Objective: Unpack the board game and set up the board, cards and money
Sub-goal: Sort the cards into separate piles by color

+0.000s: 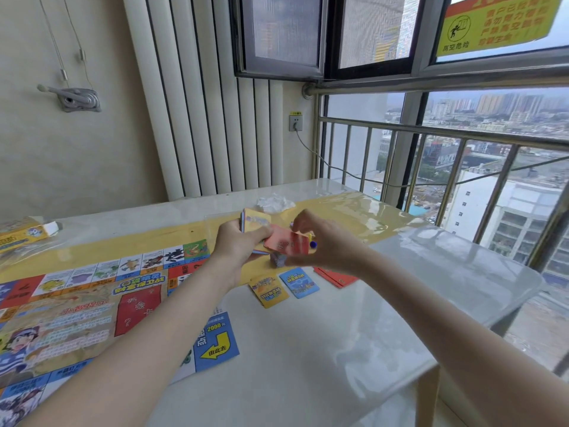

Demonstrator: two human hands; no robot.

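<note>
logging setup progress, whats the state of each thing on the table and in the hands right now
game board: unfolded, flat on the table
left hand: grips a stack of cards
right hand: pinches a red card
yellow card pile: lying on the table
blue card pile: lying beside the yellow one
red card pile: on the table, partly hidden by the right arm
game box: at the far left, end flap open

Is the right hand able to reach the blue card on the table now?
Probably yes for distance: the blue card lies uncovered on the table just below the right hand. But that hand now pinches a red card, so it would likely need to release it first.
</note>
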